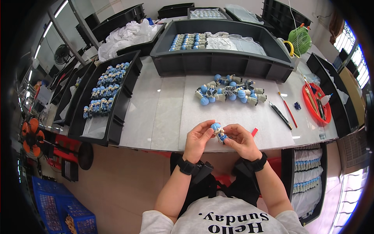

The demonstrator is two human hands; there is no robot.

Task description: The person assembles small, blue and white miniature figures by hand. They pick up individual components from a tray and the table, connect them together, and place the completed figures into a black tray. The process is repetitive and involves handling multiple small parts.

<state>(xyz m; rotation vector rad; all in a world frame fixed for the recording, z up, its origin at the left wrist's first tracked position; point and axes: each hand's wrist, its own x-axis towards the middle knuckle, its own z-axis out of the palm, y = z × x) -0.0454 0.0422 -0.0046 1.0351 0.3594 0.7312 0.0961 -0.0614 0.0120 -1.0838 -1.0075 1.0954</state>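
Note:
Over the table's near edge I hold one small figurine (219,132) with a blue cap and a blue-and-white body. My left hand (198,141) pinches it at the head. From the other side, the fingers of my right hand (242,141) close on its lower body. Parts of the figurine are hidden behind my fingertips. Farther out on the table lies a loose heap of similar figurines (230,92) with blue caps and grey bodies. A small red strip (254,132) lies just beyond my right hand.
A large black crate (222,64) with figurine rows stands at the back. Another black crate (117,113) with figurines is at left. To the right lie a craft knife (280,115), a thin red brush (288,110) and a red basket (328,113) of tools. More figurines fill a crate (287,171) lower right.

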